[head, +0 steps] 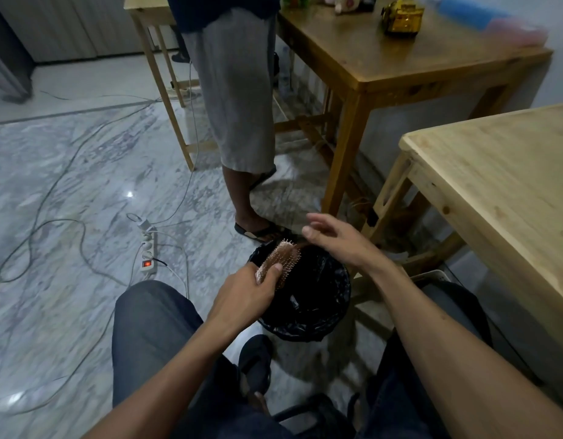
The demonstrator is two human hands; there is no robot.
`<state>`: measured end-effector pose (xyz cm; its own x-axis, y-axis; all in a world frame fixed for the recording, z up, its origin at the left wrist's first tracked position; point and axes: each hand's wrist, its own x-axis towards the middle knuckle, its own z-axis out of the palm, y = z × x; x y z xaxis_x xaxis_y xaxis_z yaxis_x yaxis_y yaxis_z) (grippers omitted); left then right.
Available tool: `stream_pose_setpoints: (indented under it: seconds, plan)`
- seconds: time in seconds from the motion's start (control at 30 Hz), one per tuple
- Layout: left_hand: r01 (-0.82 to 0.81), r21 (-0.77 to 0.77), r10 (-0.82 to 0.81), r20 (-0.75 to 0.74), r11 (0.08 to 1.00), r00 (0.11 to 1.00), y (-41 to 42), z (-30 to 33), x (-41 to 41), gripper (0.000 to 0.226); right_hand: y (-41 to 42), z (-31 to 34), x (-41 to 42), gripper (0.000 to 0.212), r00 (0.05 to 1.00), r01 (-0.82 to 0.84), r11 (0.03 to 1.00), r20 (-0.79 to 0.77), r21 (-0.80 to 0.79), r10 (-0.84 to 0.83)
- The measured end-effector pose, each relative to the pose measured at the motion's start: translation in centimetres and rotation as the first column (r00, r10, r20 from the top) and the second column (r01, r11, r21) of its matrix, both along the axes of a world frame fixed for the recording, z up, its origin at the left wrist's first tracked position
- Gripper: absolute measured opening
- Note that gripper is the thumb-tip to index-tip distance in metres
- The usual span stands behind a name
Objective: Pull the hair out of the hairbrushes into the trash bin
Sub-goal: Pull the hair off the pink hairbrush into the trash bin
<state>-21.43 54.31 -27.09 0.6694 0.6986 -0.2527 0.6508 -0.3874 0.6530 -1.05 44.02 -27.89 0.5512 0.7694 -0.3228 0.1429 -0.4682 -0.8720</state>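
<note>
A pink hairbrush (281, 256) with pale bristles is held over the left rim of the trash bin (334, 312), a round bin lined with a black bag. My left hand (247, 289) is shut on the brush's lower end, thumb across the bristle pad. Just above the bin's far rim my right hand (334, 237) hovers, fingers spread and nothing visible in them. I cannot make out any hair on the brush.
A person in grey shorts and sandals (239, 128) stands just beyond the bin. A dark wooden table (416, 61) and a pale wooden table (501, 185) stand to the right. A power strip (148, 251) and several cables lie on the marble floor at left.
</note>
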Motion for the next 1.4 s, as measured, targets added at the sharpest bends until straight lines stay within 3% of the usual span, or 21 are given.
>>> stream_pose_setpoints:
  seconds: [0.1, 0.2, 0.37, 0.47, 0.7, 0.73, 0.8, 0.87, 0.93, 1.07, 1.13, 1.27, 1.4]
  plan:
    - [0.000, -0.012, 0.000, -0.009, 1.000, 1.000, -0.4, -0.1, 0.5, 0.055, -0.3, -0.3, -0.3, 0.032, 0.992, -0.105, 0.992, 0.068, -0.063, 0.109]
    - [0.012, -0.036, -0.012, -0.008, 0.999, 1.000, -0.3, 0.2, 0.5, 0.058, -0.7, 0.0, 0.1, 0.014, 0.979, 0.062, 0.996, 0.200, -0.064, -0.048]
    - [0.058, -0.017, -0.058, 0.027, 0.998, 0.998, -0.6, 1.7, 0.1, 0.057, -1.1, 0.7, 1.5, 0.011, 0.937, 0.318, 0.944, -0.122, -0.090, -0.328]
    - [0.062, -0.026, -0.062, 0.027, 0.998, 0.998, -0.3, 2.6, 0.0, 0.054, -0.7, 0.9, 2.2, 0.013, 0.837, 0.444, 0.883, -0.284, -0.149, -0.468]
    - [0.060, -0.070, -0.059, 0.016, 0.996, 0.998, 0.1, 3.4, -0.7, 0.065, 1.4, -0.1, 2.5, 0.013, 0.658, 0.648, 0.720, -0.294, -0.247, -0.693]
    - [0.052, -0.074, -0.052, 0.007, 0.996, 0.999, 0.4, 3.6, -1.1, 0.067, 1.5, -0.1, 2.7, 0.007, 0.608, 0.692, 0.682, -0.317, -0.238, -0.727]
    - [0.004, -0.108, -0.005, -0.012, 0.994, 1.000, 1.5, 3.9, -2.8, 0.068, 0.6, -0.6, 3.8, 0.022, 0.501, 0.781, 0.583, -0.332, -0.224, -0.799]
    - [-0.096, -0.165, 0.095, -0.013, 0.982, 0.995, 3.1, 4.4, -4.8, 0.063, -1.0, -0.9, 4.8, 0.019, 0.445, 0.841, 0.506, -0.287, -0.192, -0.848]
    - [-0.174, -0.175, 0.180, 0.015, 0.969, 0.984, 4.5, 4.5, -5.5, 0.058, -1.3, -1.2, 5.0, 0.013, 0.504, 0.820, 0.550, -0.253, -0.159, -0.826]
    - [-0.157, -0.267, 0.184, 0.078, 0.951, 0.980, 4.2, 3.3, -3.3, 0.055, 1.4, -1.1, 2.4, 0.002, 0.758, 0.573, 0.791, -0.228, -0.214, -0.611]
    - [-0.155, -0.313, 0.199, 0.113, 0.937, 0.973, 3.7, 2.6, -2.3, 0.062, 2.3, -0.5, 2.0, 0.025, 0.842, 0.458, 0.858, -0.198, -0.230, -0.503]
    - [-0.158, -0.324, 0.213, 0.141, 0.933, 0.967, 3.6, 2.2, -1.8, 0.064, 1.7, 2.0, 2.1, 0.046, 0.887, 0.275, 0.902, -0.273, -0.334, -0.371]
    - [-0.122, -0.333, 0.180, 0.147, 0.935, 0.973, 3.3, 1.9, -1.5, 0.065, 1.2, 3.2, 2.8, 0.065, 0.887, 0.268, 0.915, -0.294, -0.303, -0.357]
